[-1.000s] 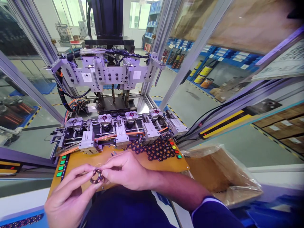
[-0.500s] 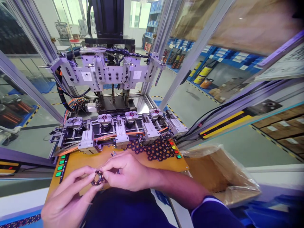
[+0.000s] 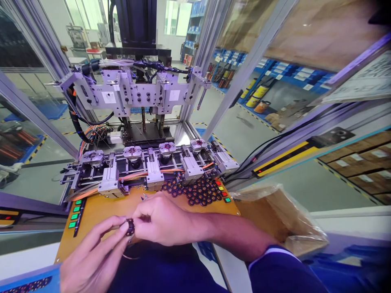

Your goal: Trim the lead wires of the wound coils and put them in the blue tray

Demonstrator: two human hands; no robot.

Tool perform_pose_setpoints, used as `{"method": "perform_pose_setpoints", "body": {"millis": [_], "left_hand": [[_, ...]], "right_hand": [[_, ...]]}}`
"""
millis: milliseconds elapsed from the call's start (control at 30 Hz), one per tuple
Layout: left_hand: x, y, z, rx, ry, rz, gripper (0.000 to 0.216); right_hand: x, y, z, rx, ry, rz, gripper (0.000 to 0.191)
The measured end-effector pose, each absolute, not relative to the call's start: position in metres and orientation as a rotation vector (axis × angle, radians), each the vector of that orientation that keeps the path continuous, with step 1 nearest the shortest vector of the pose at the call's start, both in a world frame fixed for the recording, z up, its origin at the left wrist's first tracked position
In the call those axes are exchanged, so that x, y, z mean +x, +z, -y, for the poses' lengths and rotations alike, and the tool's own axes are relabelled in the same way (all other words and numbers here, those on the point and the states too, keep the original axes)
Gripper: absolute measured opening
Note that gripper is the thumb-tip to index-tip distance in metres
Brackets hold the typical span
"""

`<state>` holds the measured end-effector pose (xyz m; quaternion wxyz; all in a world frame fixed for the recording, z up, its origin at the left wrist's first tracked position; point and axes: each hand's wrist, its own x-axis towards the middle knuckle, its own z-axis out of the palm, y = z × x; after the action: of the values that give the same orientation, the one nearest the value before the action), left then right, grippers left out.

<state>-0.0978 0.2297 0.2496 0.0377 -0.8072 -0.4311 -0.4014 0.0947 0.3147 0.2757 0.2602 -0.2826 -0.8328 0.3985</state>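
Black ring [image 3: 130, 226] pinched edge-on between left hand [image 3: 91, 260] and right hand [image 3: 159, 219] fingers, above orange table [image 3: 100, 207] front edge, likely for wire-tail access; spare rings [image 3: 198, 191] heaped at 2 o'clock, within reach.

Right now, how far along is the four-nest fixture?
Done: the three right nests appear to hold rings. In hand: left hand and right hand pinch one ring between them. Left: the leftmost nest looks bare, and a pile of rings lies on the orange board.
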Motion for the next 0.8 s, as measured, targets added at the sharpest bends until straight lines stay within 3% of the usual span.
{"method": "perform_pose_setpoints", "body": {"millis": [300, 400, 600, 800], "left_hand": [[-0.091, 0.266, -0.232, -2.477, -1.309, 1.38, 0.015], [-0.089, 0.27, -0.234, -2.506, -1.319, 1.376, 0.01], [-0.089, 0.269, -0.235, -2.543, -1.284, 1.356, 0.012], [-0.098, 0.26, -0.231, -2.598, -1.342, 1.473, 0.021]], "right_hand": [[0.099, 0.27, -0.316, -0.738, 1.439, 2.102, 0.016], [0.101, 0.271, -0.316, -0.717, 1.419, 2.135, 0.015], [0.103, 0.273, -0.317, -0.726, 1.233, 2.258, 0.014], [0.107, 0.271, -0.317, -0.694, 1.469, 2.131, 0.012]]}}
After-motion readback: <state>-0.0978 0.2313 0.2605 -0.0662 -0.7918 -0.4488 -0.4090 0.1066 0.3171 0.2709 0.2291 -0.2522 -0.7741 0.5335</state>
